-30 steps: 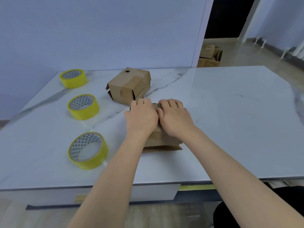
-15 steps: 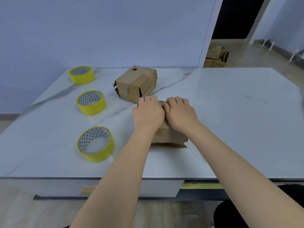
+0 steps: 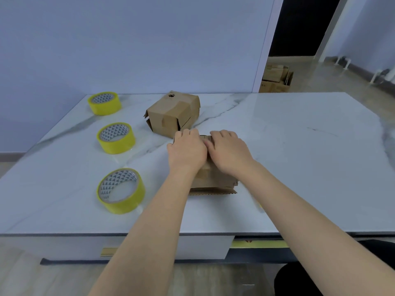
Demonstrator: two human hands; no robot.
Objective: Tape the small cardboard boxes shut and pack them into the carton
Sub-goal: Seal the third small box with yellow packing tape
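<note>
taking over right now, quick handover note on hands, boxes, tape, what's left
Hands: left hand and right hand both rest on top of the near box, fingers bent over its far edge.
The far box behind it carries tape, but its side flaps gape.
Three tape rolls lie to the left on the table, no hand on them.
Done: nothing packed yet.
Left: tape the near box, recheck the far one, pack both.
</note>
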